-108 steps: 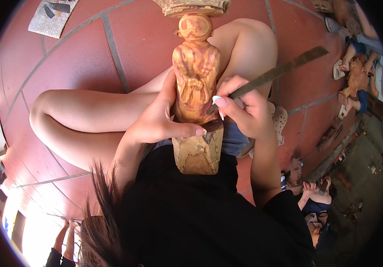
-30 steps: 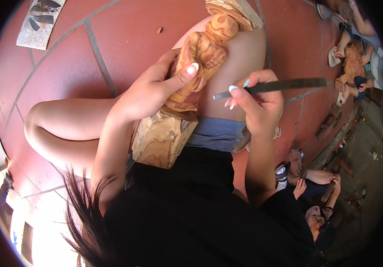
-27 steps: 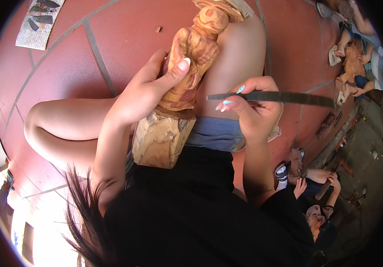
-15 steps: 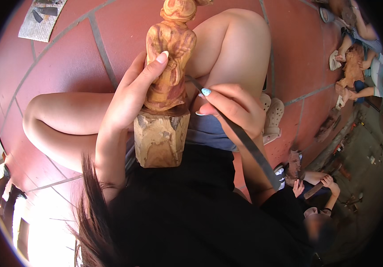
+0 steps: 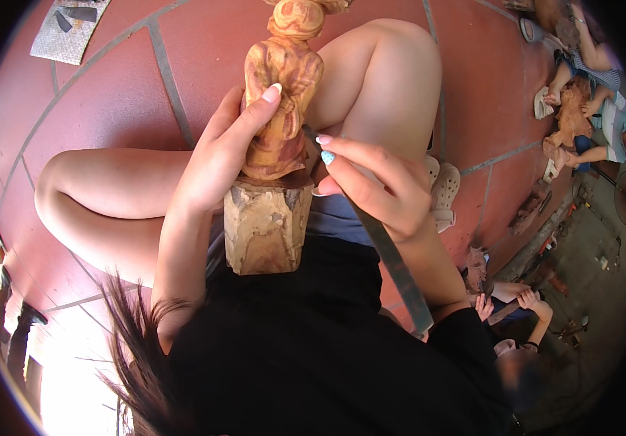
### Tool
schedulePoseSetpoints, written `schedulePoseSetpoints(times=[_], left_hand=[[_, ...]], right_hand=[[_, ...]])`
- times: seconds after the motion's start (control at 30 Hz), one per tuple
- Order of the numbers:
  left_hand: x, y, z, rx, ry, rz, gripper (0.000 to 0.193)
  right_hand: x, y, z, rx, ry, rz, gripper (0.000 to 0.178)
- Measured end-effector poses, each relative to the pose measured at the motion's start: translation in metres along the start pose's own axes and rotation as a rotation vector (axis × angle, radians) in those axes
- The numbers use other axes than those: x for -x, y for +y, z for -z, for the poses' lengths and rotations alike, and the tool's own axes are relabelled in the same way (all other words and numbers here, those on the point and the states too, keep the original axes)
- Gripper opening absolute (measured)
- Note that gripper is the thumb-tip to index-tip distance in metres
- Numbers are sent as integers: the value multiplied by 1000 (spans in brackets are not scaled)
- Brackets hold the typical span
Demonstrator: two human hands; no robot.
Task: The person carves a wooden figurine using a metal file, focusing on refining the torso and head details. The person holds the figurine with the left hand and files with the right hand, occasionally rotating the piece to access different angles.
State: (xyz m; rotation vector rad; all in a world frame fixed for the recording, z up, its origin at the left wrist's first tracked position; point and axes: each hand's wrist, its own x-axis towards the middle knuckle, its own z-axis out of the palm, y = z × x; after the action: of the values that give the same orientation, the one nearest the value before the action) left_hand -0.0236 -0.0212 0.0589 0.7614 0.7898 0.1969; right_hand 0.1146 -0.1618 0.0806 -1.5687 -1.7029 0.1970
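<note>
Occupying the left hand (image 5: 218, 160): one carved, orange-brown wooden figure (image 5: 278, 149) on a rough, pale, many-sided wooden base (image 5: 265, 229), its head pointing away from the person's black shirt (image 5: 313, 349); fingers wrapped round its left side, thumb across the front, masking some carving. In the right hand (image 5: 389, 182): one long, flat, dark metal blade (image 5: 393, 265), grasped between thumb and fingers, which cover a section near its tip; tip beside the figure's right side, contact unclear. Around: red tiled floor (image 5: 124, 87); pale woven mat (image 5: 62, 47) bearing dark blades (image 5: 80, 13); beige perforated clog (image 5: 445, 192), past the right hand.
</note>
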Motion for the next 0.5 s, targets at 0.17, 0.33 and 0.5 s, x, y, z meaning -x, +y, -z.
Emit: schedulePoseSetpoints(times=[0.17, 0.33, 0.5], left_hand=[[0, 1, 0, -4, 16, 14, 55], [1, 2, -5, -5, 38, 13, 55], [-1, -1, -3, -10, 25, -2, 56]], right_hand=[[-1, 1, -2, 23, 7, 4, 28], [1, -4, -1, 24, -19, -5, 29], [-1, -5, 3, -6, -31, -23, 29]])
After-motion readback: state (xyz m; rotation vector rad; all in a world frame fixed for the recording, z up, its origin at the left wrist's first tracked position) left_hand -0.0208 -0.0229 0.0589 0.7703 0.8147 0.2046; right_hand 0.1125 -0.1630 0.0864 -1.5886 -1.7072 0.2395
